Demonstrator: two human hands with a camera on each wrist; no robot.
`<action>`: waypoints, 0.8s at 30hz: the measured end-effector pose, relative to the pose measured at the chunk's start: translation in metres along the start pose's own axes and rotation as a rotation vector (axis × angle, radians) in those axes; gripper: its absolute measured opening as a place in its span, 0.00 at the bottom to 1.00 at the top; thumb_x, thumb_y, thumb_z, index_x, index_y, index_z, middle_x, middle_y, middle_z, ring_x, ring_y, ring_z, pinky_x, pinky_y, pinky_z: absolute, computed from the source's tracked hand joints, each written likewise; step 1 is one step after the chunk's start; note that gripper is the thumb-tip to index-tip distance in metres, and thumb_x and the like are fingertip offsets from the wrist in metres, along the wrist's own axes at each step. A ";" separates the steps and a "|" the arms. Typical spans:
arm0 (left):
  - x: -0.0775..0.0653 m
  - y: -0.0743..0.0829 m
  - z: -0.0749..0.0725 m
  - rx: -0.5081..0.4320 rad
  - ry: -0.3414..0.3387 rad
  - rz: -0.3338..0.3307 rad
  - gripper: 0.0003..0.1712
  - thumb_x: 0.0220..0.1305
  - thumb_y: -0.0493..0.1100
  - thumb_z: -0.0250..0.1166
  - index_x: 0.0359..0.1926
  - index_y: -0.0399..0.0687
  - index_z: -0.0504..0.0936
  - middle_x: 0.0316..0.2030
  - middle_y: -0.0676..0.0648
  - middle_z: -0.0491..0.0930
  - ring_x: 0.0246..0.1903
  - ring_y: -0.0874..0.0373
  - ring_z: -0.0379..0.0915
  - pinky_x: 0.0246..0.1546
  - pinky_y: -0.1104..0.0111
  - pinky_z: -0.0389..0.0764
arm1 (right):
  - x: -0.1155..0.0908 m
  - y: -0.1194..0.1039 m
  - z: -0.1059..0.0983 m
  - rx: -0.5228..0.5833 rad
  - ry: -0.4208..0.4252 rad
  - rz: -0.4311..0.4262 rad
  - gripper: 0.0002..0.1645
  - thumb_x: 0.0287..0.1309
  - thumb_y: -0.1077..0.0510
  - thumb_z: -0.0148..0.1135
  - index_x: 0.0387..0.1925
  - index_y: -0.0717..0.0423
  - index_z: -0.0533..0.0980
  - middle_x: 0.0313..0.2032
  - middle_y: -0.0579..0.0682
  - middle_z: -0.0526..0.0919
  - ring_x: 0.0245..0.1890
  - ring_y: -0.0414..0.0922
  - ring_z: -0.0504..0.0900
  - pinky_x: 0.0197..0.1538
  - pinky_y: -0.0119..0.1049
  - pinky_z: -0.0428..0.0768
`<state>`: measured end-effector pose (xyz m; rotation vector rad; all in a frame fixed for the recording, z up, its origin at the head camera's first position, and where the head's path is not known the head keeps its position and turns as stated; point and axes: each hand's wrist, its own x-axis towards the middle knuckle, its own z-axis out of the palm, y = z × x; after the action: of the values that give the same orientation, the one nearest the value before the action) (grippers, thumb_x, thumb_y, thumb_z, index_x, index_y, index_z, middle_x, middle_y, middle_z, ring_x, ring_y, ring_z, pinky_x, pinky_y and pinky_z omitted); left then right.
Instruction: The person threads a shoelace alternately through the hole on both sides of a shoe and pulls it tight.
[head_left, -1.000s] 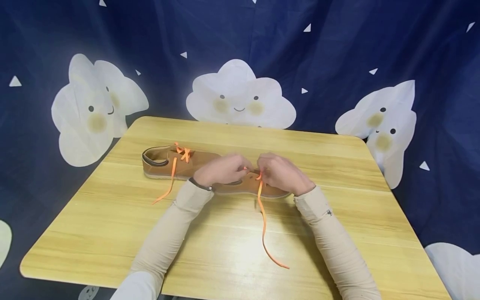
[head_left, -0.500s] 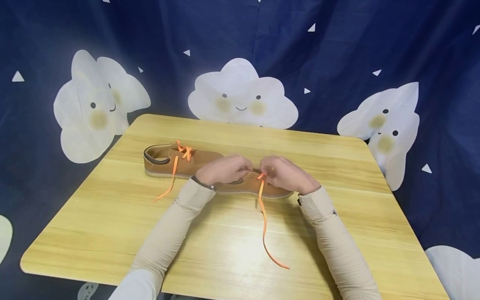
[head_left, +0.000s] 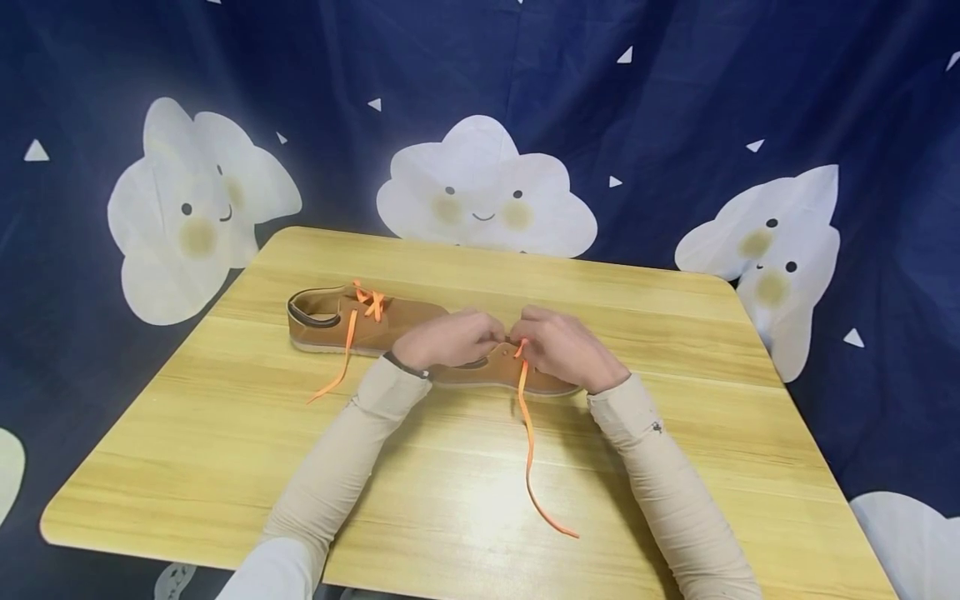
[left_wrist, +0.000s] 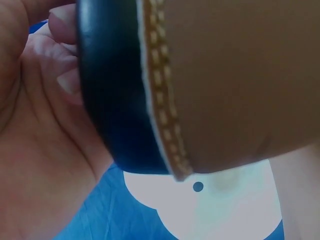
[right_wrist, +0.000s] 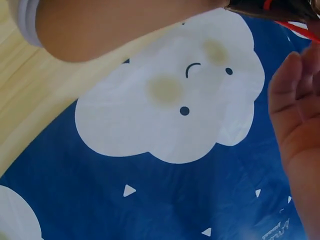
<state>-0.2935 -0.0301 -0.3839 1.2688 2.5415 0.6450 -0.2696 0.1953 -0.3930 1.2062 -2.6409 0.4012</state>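
The near brown shoe [head_left: 491,371] stands upright with its toe to the right, partly covered by both hands. My left hand [head_left: 450,340] has its fingers curled at the shoe's opening, pinching around the tongue; its fingertips are partly hidden. In the left wrist view, the black collar edge [left_wrist: 115,95] overlaps the left fingers [left_wrist: 65,85]. Over the eyelets, my right hand [head_left: 566,346] pinches the orange shoelace [head_left: 527,433], whose long end trails down onto the table. The right wrist view shows the curled right fingers [right_wrist: 287,82] beside a red-looking stretch of lace [right_wrist: 300,31].
Behind and to the left stands a second brown shoe [head_left: 382,325], its orange lace [head_left: 348,342] hanging to the tabletop. Both stand on a wooden table [head_left: 225,467] with rounded corners. A dark blue curtain [head_left: 337,67] with white clouds surrounds it.
My right hand shifted slightly right, then came back left toward the left hand at the lace. The orange bit once visible by the left fingertips is out of sight. The second shoe stays put.
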 end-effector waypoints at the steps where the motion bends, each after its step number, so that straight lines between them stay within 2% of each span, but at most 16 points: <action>1: 0.000 0.000 0.000 -0.003 -0.001 0.000 0.12 0.74 0.33 0.55 0.37 0.43 0.84 0.25 0.52 0.74 0.23 0.65 0.67 0.29 0.74 0.71 | 0.000 0.000 0.001 0.001 -0.019 0.010 0.14 0.52 0.70 0.66 0.29 0.46 0.81 0.28 0.42 0.74 0.28 0.37 0.72 0.29 0.30 0.74; 9: -0.001 0.001 -0.002 -0.007 -0.019 -0.013 0.11 0.74 0.35 0.56 0.35 0.43 0.83 0.24 0.53 0.72 0.22 0.65 0.67 0.26 0.74 0.70 | -0.004 0.004 -0.009 0.136 -0.132 0.123 0.04 0.59 0.60 0.64 0.31 0.47 0.81 0.34 0.43 0.80 0.32 0.38 0.76 0.39 0.35 0.78; 14: -0.001 0.000 -0.002 -0.007 -0.023 -0.011 0.12 0.75 0.36 0.57 0.34 0.44 0.83 0.23 0.54 0.72 0.21 0.65 0.66 0.26 0.74 0.71 | -0.004 0.003 -0.014 0.209 -0.137 0.158 0.07 0.67 0.56 0.66 0.31 0.46 0.84 0.34 0.42 0.81 0.34 0.38 0.77 0.41 0.36 0.79; 19: 0.000 -0.002 -0.002 0.000 -0.022 0.002 0.13 0.76 0.36 0.57 0.32 0.43 0.82 0.22 0.54 0.71 0.21 0.65 0.64 0.26 0.74 0.68 | -0.003 0.002 -0.017 0.261 -0.127 0.157 0.03 0.62 0.59 0.73 0.33 0.50 0.85 0.33 0.45 0.80 0.34 0.39 0.78 0.42 0.36 0.80; 24: 0.000 -0.003 -0.002 -0.008 -0.034 -0.005 0.14 0.75 0.37 0.57 0.28 0.46 0.79 0.21 0.55 0.69 0.19 0.65 0.62 0.24 0.75 0.65 | -0.005 0.003 -0.017 0.358 -0.120 0.163 0.06 0.56 0.60 0.77 0.30 0.50 0.84 0.31 0.46 0.81 0.33 0.42 0.78 0.39 0.36 0.79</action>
<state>-0.2958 -0.0322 -0.3838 1.2597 2.5119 0.6265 -0.2675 0.2057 -0.3792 1.1393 -2.8661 0.8895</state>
